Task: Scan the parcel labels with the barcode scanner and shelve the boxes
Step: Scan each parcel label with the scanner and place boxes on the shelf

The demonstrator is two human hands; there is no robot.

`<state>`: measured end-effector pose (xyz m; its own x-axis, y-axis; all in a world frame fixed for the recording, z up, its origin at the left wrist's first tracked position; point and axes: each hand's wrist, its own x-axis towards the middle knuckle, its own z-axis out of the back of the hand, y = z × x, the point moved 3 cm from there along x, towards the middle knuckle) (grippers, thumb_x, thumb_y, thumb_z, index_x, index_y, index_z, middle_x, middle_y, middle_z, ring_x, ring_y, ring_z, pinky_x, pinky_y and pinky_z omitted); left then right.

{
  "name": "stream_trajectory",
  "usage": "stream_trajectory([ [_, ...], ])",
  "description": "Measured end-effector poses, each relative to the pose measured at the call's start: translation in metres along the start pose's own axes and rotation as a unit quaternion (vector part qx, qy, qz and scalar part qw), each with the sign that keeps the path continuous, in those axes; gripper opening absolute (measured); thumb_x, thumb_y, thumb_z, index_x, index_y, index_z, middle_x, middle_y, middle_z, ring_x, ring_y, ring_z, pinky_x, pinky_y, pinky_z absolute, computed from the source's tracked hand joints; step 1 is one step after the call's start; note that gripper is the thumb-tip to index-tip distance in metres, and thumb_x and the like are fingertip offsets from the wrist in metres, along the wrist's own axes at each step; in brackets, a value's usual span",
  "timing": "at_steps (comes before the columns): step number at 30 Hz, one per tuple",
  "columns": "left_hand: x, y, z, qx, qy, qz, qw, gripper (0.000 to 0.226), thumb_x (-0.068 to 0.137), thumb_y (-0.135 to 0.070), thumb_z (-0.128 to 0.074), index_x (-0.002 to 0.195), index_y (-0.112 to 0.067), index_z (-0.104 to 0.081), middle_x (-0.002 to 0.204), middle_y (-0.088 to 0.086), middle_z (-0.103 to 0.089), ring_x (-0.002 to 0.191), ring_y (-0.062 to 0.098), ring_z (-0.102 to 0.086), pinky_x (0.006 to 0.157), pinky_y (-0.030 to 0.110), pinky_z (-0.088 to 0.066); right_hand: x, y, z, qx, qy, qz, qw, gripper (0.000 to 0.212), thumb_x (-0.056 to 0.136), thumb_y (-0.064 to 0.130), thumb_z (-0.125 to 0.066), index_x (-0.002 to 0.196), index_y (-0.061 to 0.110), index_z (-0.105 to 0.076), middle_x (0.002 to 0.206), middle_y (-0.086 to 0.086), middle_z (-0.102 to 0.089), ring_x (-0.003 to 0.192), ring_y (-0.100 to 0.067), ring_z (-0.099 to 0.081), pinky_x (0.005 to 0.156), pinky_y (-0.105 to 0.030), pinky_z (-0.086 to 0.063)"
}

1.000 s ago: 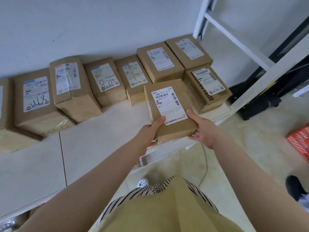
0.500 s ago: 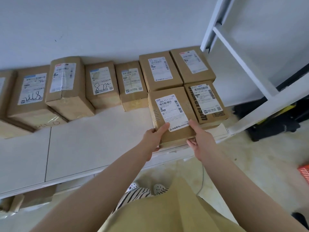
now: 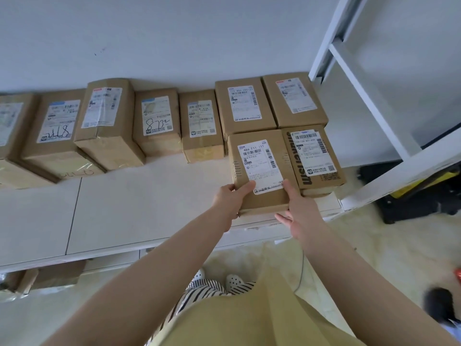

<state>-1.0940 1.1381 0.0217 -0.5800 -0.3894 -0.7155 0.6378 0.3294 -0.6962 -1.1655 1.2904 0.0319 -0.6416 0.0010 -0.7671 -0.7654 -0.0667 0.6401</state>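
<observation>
On the shelf [image 3: 149, 196], we have set the labelled box [image 3: 259, 171] down just left of the printed box [image 3: 314, 158]; left hand [image 3: 228, 198] and right hand [image 3: 296, 216] still pinch its near corners.

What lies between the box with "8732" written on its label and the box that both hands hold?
In the head view, one small brown box stands between the "8732" box and the held box; below it the shelf is bare.

White shoes [image 3: 216, 279] on pale floor [image 3: 374, 248]; black-yellow object [image 3: 424, 193] behind shelf frame; grey wall [image 3: 174, 33]
</observation>
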Motion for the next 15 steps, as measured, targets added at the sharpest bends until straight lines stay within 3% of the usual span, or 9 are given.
stream_trajectory([
  [4,0.0014,-0.0007,-0.0009,-0.027,0.0,0.013,1.0,0.031,0.09,-0.041,-0.074,0.111,-0.02,-0.065,0.106,-0.001,-0.071,0.091,0.016,-0.061,0.096,0.043,-0.051,0.0015,0.0,-0.0011,0.0,-0.006,-0.005,1.0,0.05,0.087,0.046,-0.073,0.118,0.013,-0.052,0.119,-0.003,-0.061,0.1,-0.025,-0.064,0.092,-0.041,-0.058],
  [7,0.0006,0.0008,-0.0028,-0.042,-0.005,0.017,0.999,0.032,0.089,-0.04,-0.076,0.112,-0.02,-0.066,0.106,0.0,-0.072,0.093,0.018,-0.062,0.094,0.042,-0.05,0.0023,0.0005,-0.0007,-0.004,-0.01,-0.009,1.0,0.048,0.088,0.048,-0.071,0.115,0.015,-0.048,0.11,0.001,-0.057,0.085,-0.02,-0.062,0.098,-0.042,-0.054],
  [11,-0.0013,0.0013,-0.007,-0.064,-0.011,0.017,0.998,0.035,0.09,-0.039,-0.075,0.117,-0.018,-0.067,0.102,-0.002,-0.071,0.083,0.012,-0.061,0.074,0.031,-0.046,0.0037,0.0021,-0.0007,-0.007,-0.009,-0.013,1.0,0.049,0.089,0.047,-0.07,0.118,0.015,-0.049,0.106,0.002,-0.057,0.092,-0.019,-0.059,0.103,-0.043,-0.05],
  [15,-0.0006,0.0013,-0.0073,-0.067,-0.015,0.016,0.997,0.037,0.09,-0.039,-0.075,0.119,-0.018,-0.067,0.103,-0.002,-0.071,0.083,0.012,-0.06,0.072,0.031,-0.046,0.0059,0.0023,-0.0008,-0.004,-0.004,-0.018,1.0,0.054,0.088,0.047,-0.071,0.123,0.012,-0.051,0.104,0.001,-0.059,0.098,-0.02,-0.059,0.104,-0.045,-0.048],
])
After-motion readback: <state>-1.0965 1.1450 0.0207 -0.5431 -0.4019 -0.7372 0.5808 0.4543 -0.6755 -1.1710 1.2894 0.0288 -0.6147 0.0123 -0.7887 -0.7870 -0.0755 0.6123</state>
